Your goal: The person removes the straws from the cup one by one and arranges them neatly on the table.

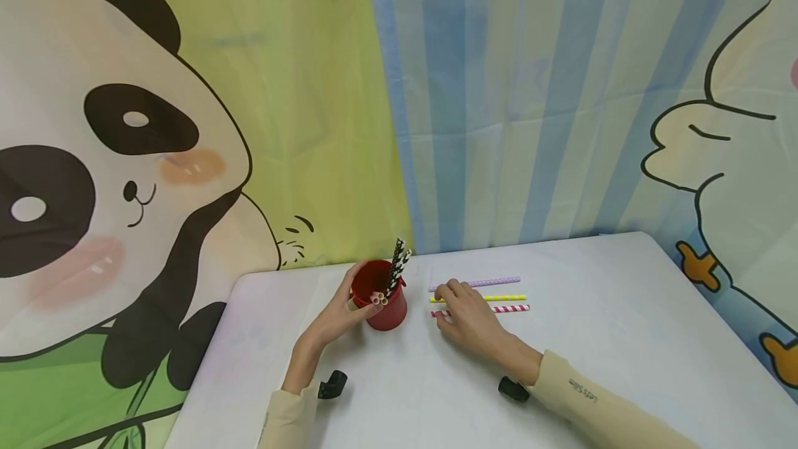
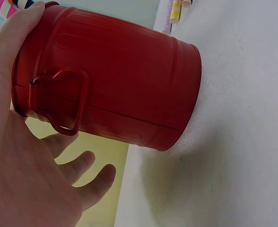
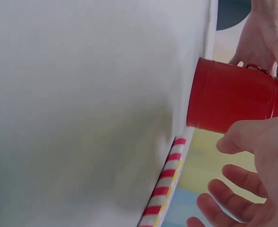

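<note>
The left hand [image 1: 337, 317] gripped the red bucket [image 1: 389, 317] at its rim, thumb in front, fingers behind. Upright on the white table [image 1: 623, 352], the bucket held patterned straws, the black-and-white straws [image 1: 396, 269] leaning right. Farther right, the right hand [image 1: 470, 317], fingers loosely bent and apart, hung at the left ends of a purple straw [image 1: 505, 281], a yellow straw [image 1: 514, 297] and a red-striped straw [image 1: 514, 308]; contact could not be told.

1. Bucket [image 1: 388, 317]: on table [image 1: 623, 345], left of three loose straws [image 1: 510, 298].
2. Inner straws [image 1: 397, 271]: in bucket.
3. Left hand [image 1: 338, 312]: at bucket's left side.
4. Right hand [image 1: 472, 319]: over loose straws' left portions.
5. Curtain [image 1: 499, 123]: behind table.
</note>
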Motion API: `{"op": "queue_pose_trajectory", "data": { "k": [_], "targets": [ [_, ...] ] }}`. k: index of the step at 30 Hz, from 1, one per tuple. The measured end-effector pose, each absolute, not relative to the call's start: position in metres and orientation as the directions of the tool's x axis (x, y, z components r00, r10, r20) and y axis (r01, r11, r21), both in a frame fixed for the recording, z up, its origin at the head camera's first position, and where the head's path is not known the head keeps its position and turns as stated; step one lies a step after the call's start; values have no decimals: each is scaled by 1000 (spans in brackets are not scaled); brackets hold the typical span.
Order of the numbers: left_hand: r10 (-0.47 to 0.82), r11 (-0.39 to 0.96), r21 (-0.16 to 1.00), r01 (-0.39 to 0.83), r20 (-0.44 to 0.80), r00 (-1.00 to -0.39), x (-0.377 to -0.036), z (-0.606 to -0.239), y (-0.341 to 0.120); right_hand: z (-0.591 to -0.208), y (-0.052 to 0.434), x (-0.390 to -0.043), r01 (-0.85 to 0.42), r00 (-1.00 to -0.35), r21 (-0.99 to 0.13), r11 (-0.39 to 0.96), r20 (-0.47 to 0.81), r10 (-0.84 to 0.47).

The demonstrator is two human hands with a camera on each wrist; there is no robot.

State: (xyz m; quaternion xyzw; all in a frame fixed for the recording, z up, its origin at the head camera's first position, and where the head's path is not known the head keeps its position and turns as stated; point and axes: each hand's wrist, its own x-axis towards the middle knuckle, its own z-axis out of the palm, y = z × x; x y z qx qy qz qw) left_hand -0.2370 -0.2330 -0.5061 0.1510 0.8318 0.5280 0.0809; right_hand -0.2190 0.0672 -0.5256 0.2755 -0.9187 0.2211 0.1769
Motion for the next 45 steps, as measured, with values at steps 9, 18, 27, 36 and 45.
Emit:
{"op": "queue_pose_trajectory", "data": {
  "k": [9,18,27,36,45],
  "targets": [
    [327,392,910,136,0,-945,-239,-507,-233,-522,57,-215,-570,-811,-473,672,451,-372],
    [332,362,925,112,-16,-943,-226,-482,-225,-515,42,-210,-582,-807,-563,586,485,-336],
    [333,360,926,116,-11,-943,-225,-483,-225,-503,21,-199,-604,-793,-586,540,510,-333],
    [325,374,919,125,-4,-946,-225,-484,-224,-499,2,-198,-682,-716,-530,503,622,-316],
    [330,367,922,125,-4,-944,-224,-482,-225,-494,-9,-201,-707,-665,-440,553,680,-309]
  ]
}}
